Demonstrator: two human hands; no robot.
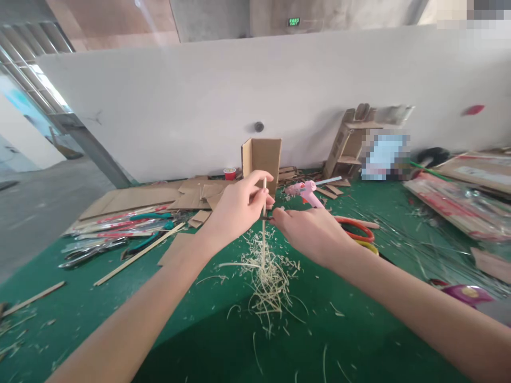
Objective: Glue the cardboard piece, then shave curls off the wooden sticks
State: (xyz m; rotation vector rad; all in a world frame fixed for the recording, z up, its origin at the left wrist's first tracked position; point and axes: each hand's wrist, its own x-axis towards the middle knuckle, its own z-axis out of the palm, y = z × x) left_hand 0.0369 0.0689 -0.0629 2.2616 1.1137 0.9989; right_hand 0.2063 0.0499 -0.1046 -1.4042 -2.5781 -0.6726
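Observation:
A thin wooden stick (263,239) stands nearly upright in the middle, its lower end among a heap of pale curled wood shavings (273,292). My left hand (243,205) pinches the stick near its top between thumb and fingers. Just right of the stick, my right hand (309,231) is closed, its fingertips against the stick below the left hand. A small dark edge shows at those fingertips, too little to name. Behind the hands stands a folded cardboard piece (266,159). A pink glue gun (307,190) lies beyond my right hand.
Cardboard sheets (131,201), teal-handled pliers (149,239) and a longer wooden strip (139,254) lie left on the green table (191,340). Orange-handled scissors (359,226), a cardboard shelf (349,146) and plastic-wrapped packs (459,207) are right. A white partition (179,106) borders the back.

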